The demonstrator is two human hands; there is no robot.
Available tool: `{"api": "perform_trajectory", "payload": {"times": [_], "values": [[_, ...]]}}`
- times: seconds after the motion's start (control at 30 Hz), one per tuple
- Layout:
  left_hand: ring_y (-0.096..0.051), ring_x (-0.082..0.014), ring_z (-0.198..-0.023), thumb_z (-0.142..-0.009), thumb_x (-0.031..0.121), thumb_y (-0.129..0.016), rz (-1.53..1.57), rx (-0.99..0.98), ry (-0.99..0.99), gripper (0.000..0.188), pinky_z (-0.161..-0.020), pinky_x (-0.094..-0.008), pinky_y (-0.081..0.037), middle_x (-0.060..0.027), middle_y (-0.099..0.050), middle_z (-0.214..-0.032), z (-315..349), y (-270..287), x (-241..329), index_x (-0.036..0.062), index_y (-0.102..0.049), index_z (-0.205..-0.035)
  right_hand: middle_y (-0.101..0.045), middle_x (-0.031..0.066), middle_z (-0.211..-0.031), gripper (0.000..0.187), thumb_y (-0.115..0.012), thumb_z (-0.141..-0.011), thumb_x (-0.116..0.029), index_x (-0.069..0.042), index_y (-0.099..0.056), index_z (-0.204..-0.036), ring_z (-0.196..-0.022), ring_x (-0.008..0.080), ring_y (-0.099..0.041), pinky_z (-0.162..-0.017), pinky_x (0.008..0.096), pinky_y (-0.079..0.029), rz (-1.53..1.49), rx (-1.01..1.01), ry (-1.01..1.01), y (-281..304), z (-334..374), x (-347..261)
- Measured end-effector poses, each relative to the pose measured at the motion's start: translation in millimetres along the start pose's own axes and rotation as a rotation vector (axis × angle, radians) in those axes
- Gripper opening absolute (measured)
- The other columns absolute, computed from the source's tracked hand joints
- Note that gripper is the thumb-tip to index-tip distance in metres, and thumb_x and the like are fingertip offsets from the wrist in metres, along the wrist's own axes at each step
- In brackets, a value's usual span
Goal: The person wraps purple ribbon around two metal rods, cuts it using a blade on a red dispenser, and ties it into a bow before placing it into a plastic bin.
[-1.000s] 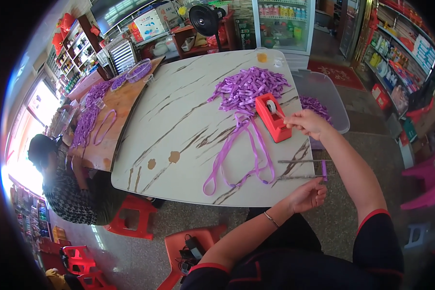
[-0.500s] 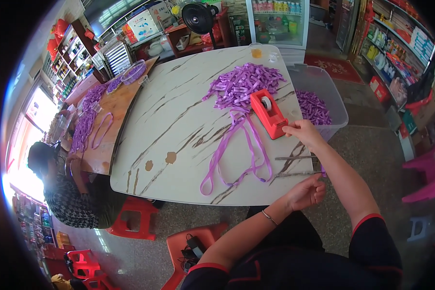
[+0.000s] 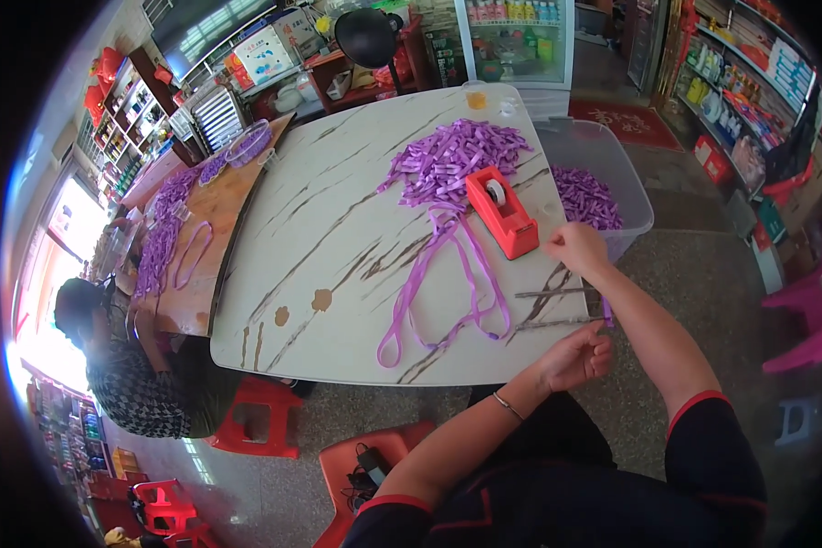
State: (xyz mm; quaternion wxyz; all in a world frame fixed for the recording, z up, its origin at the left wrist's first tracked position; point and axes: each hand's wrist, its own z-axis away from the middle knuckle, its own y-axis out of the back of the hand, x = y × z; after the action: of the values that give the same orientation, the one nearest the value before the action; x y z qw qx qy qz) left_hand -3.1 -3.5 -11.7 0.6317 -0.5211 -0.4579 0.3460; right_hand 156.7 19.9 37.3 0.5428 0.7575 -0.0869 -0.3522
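My left hand (image 3: 575,356) is closed, its fingertips at a short piece of purple ribbon (image 3: 608,312) by the outer ends of two thin metal rods (image 3: 557,321). The rods jut over the table's right edge. Above them, my right hand (image 3: 579,248) is pinched closed just right of a red tape dispenser (image 3: 504,216); anything between its fingertips is too small to make out. Behind the dispenser lies a heap of folded purple ribbon pieces (image 3: 452,160). Long purple ribbon loops (image 3: 411,292) trail from it towards the table's near edge.
The marble-patterned table (image 3: 320,210) has a clear plastic tub (image 3: 647,196) of purple pieces at its right and a cup (image 3: 476,96) at its far corner. A person (image 3: 137,365) sits at a wooden table (image 3: 212,260) on the left. Red stools (image 3: 263,416) stand near the tables.
My right hand has come away from the front end of the tape dispenser, slightly to the right. My left hand stays by the rods. The whole view has shifted a little.
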Motion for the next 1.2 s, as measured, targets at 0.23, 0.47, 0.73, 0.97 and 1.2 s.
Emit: {"api": "perform_trajectory", "payload": {"times": [0.23,0.47,0.73,0.97,1.2], "values": [[-0.040,-0.0095,-0.060,-0.084,0.009,-0.045,0.003,-0.027,-0.002,0.020,-0.056,-0.0230,-0.036,0.0024,-0.040,-0.069,-2.9,4.5,4.0,0.0179,-0.038,-0.100,-0.060,0.0004,-0.069,0.015,-0.060,-0.083,-0.016,-0.001,-0.061,-0.080,-0.065,0.0071,-0.053,-0.059,0.0230,-0.042,-0.571,-0.514,-0.016,63.0,22.6,36.7],[-0.040,-0.0095,-0.061,-0.083,0.010,-0.045,-0.002,-0.004,0.011,0.018,-0.058,-0.0228,-0.036,0.0018,-0.040,-0.069,-5.0,-3.6,6.2,0.0180,-0.039,-0.099,-0.062,0.0017,-0.071,0.018,-0.060,-0.081,-0.024,-0.006,-0.062,-0.080,-0.066,0.0097,-0.057,-0.059,0.0266,-0.044,-0.163,-0.743,0.029,84.9,48.1,54.7],[-0.038,-0.0089,-0.060,-0.083,0.006,-0.042,-0.008,0.009,-0.004,0.035,-0.060,-0.0230,-0.037,0.0022,-0.040,-0.068,-2.7,-3.2,4.6,0.0154,-0.038,-0.117,-0.064,0.0028,-0.071,0.022,-0.062,-0.075,-0.033,-0.011,-0.064,-0.079,-0.068,0.0187,-0.062,-0.060,0.0338,-0.046,0.202,-0.698,0.095,76.6,55.9,45.6],[-0.038,-0.0096,-0.060,-0.082,0.006,-0.044,-0.004,0.023,-0.011,0.032,-0.059,-0.0236,-0.036,0.0011,-0.040,-0.068,-2.5,-3.2,5.4,0.0144,-0.036,-0.112,-0.064,0.0035,-0.072,0.020,-0.064,-0.072,-0.035,-0.015,-0.066,-0.074,-0.072,0.0235,-0.062,-0.061,0.0373,-0.046,0.447,-0.592,0.151,77.6,59.2,30.7],[-0.038,-0.0100,-0.060,-0.082,0.006,-0.045,-0.007,0.031,-0.019,0.035,-0.059,-0.0243,-0.036,0.0012,-0.039,-0.067,-3.3,-3.7,4.6,0.0140,-0.035,-0.114,-0.064,0.0031,-0.066,0.026,-0.067,-0.069,-0.040,-0.015,-0.066,-0.068,-0.069,0.0237,-0.063,-0.060,0.0381,-0.047,0.480,-0.578,0.118,74.5,58.7,40.1]]}}
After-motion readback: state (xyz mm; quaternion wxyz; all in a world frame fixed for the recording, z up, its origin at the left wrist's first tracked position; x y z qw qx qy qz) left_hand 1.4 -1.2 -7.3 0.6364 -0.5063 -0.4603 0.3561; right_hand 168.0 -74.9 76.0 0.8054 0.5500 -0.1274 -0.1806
